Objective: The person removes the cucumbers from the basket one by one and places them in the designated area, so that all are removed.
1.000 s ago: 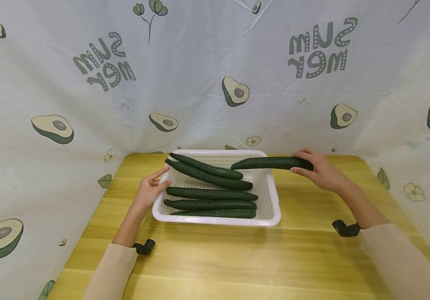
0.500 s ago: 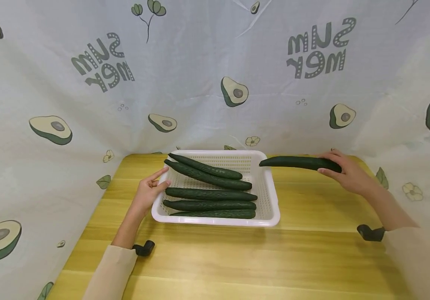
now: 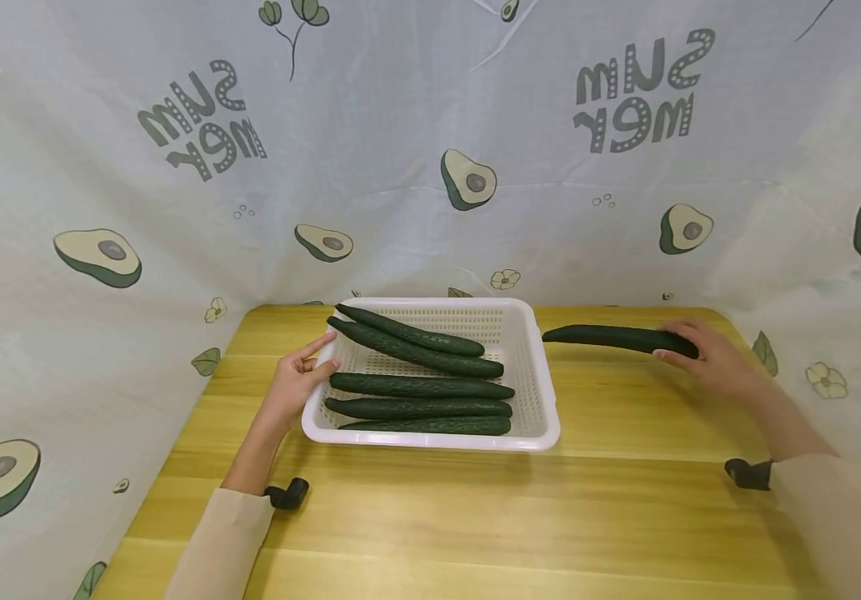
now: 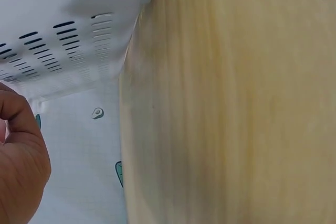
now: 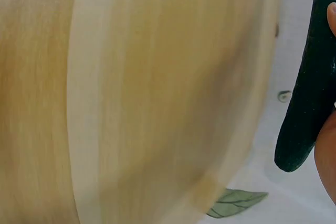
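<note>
Wooden table [image 3: 430,525], printed curtain [image 3: 392,133] behind: held cucumber [image 3: 610,336] at far right

Curtain is pale, with avocados, leaves, flowers and mirrored "summer" lettering. White basket [image 3: 430,442], perforated sides, stands by the table's far edge, left of that edge's middle. Five dark green cucumbers inside: rear cucumber [image 3: 422,332] and second cucumber [image 3: 415,347] slant from the basket's far left corner toward its right side; third cucumber [image 3: 422,386], fourth cucumber [image 3: 418,408] and front cucumber [image 3: 430,426] lie roughly along its near edge.

Right hand [image 3: 713,362]: thumb and fingers closed round the right end of the held cucumber, thumb on the near side. That cucumber is outside the basket, roughly parallel to the table's far edge; left tip just beside the basket's right rim, gripped end toward the table's far right corner. Cannot tell if it touches the table.

Left hand [image 3: 293,385]: pinches the basket's left rim, thumb over the inside, index finger nearly straight, the rest curled. Beige sleeves [image 3: 223,533], black device [image 3: 287,493] at each wrist.
</note>
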The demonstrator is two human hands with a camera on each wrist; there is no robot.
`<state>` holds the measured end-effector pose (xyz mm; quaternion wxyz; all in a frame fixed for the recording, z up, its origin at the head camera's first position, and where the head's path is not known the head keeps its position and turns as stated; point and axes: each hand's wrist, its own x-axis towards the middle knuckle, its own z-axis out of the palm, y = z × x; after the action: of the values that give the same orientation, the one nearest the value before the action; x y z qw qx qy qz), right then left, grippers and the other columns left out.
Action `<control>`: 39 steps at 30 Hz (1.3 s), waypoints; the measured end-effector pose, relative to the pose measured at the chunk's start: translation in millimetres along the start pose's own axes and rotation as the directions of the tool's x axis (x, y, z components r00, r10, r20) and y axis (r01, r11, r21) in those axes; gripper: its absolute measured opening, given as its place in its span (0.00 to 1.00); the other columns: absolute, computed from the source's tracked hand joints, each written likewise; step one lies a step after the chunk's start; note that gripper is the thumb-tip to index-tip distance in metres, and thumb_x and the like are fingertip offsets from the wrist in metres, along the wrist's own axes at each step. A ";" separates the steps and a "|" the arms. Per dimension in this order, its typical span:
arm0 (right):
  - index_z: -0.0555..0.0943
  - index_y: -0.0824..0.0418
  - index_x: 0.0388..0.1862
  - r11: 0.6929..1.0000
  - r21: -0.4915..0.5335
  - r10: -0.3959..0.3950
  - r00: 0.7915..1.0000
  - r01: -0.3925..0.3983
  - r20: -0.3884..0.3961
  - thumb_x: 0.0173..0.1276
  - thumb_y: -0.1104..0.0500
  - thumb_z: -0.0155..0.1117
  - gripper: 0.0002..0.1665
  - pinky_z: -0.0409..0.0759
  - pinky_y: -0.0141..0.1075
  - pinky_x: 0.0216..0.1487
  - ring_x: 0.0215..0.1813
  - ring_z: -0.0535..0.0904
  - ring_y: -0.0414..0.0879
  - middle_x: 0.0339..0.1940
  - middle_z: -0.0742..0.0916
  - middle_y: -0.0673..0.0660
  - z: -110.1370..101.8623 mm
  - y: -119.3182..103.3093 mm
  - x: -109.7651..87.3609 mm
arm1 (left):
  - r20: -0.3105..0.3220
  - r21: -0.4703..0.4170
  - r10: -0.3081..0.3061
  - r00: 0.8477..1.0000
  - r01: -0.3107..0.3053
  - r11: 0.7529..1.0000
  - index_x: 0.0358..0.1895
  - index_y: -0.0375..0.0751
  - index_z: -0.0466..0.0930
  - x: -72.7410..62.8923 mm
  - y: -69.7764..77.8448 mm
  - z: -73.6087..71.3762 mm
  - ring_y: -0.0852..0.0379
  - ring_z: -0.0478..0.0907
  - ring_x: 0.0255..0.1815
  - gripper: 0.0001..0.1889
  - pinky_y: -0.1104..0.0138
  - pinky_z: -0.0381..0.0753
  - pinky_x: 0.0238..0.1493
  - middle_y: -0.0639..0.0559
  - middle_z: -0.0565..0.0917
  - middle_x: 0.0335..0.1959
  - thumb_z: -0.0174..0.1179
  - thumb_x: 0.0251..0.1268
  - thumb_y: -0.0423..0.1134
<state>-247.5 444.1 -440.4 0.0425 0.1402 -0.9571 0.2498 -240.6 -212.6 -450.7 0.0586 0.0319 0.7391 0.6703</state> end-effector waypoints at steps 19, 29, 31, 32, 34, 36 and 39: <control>0.74 0.69 0.67 0.991 -0.053 -0.116 0.991 0.119 0.060 0.77 0.57 0.64 0.26 0.69 0.69 0.59 0.63 0.72 0.73 0.63 0.76 0.71 23.0 20.3 18.5 | -0.034 0.041 0.037 0.999 -0.035 0.999 0.76 0.47 0.71 -0.5 -3.1 0.8 0.62 0.81 0.20 0.31 0.68 0.86 0.26 0.55 0.80 0.20 0.67 0.72 0.40; 0.74 0.70 0.67 0.996 -0.059 -0.056 0.994 0.061 0.092 0.77 0.55 0.65 0.28 0.67 0.71 0.64 0.66 0.70 0.74 0.65 0.77 0.74 22.5 17.3 18.3 | -0.030 0.049 0.043 0.999 -0.041 0.998 0.76 0.48 0.71 -1.7 -3.6 0.9 0.64 0.78 0.18 0.31 0.70 0.84 0.25 0.58 0.77 0.17 0.67 0.72 0.41; 0.73 0.71 0.68 0.998 -0.048 -0.041 0.994 0.046 0.098 0.77 0.54 0.64 0.29 0.66 0.71 0.64 0.67 0.69 0.75 0.66 0.76 0.75 22.3 15.4 17.5 | -0.028 0.052 0.042 0.999 -0.040 0.998 0.76 0.48 0.71 -1.8 -3.4 0.9 0.64 0.77 0.18 0.31 0.70 0.84 0.25 0.58 0.76 0.17 0.67 0.72 0.41; 0.72 0.71 0.69 0.999 -0.042 -0.028 0.994 0.032 0.106 0.78 0.53 0.63 0.30 0.65 0.72 0.65 0.68 0.67 0.76 0.67 0.75 0.76 22.3 14.3 17.2 | -0.027 0.054 0.039 0.999 -0.038 0.998 0.76 0.48 0.71 -1.7 -3.3 0.8 0.64 0.77 0.18 0.31 0.70 0.84 0.25 0.58 0.76 0.17 0.67 0.72 0.41; 0.70 0.72 0.71 1.000 -0.019 0.010 0.993 -0.008 0.115 0.80 0.49 0.60 0.33 0.62 0.73 0.67 0.70 0.64 0.77 0.70 0.73 0.77 22.1 11.5 16.9 | -0.024 0.055 0.032 0.999 -0.031 0.998 0.76 0.50 0.71 -1.8 -2.6 0.7 0.64 0.78 0.19 0.30 0.70 0.84 0.26 0.58 0.76 0.17 0.67 0.72 0.41; 0.67 0.72 0.73 0.999 0.010 0.045 0.992 -0.046 0.117 0.82 0.46 0.56 0.36 0.60 0.74 0.67 0.72 0.62 0.78 0.72 0.71 0.77 21.2 7.3 17.6 | -0.026 0.073 0.023 0.999 -0.021 0.997 0.75 0.51 0.72 -1.9 -1.3 0.8 0.64 0.78 0.19 0.30 0.70 0.84 0.26 0.58 0.75 0.16 0.67 0.72 0.42; 0.65 0.72 0.76 0.997 0.040 0.058 0.995 -0.061 0.082 0.82 0.46 0.56 0.38 0.60 0.74 0.67 0.72 0.62 0.77 0.71 0.71 0.77 18.5 -2.6 21.0 | -0.031 0.117 0.004 0.999 -0.001 0.993 0.75 0.54 0.72 -3.0 2.3 1.2 0.64 0.76 0.18 0.30 0.70 0.83 0.25 0.58 0.73 0.14 0.66 0.72 0.43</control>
<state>-267.1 427.7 -452.1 -0.0067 0.1224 -0.9563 0.2655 -237.5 -211.5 -448.5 0.0440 0.0256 0.7779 0.6263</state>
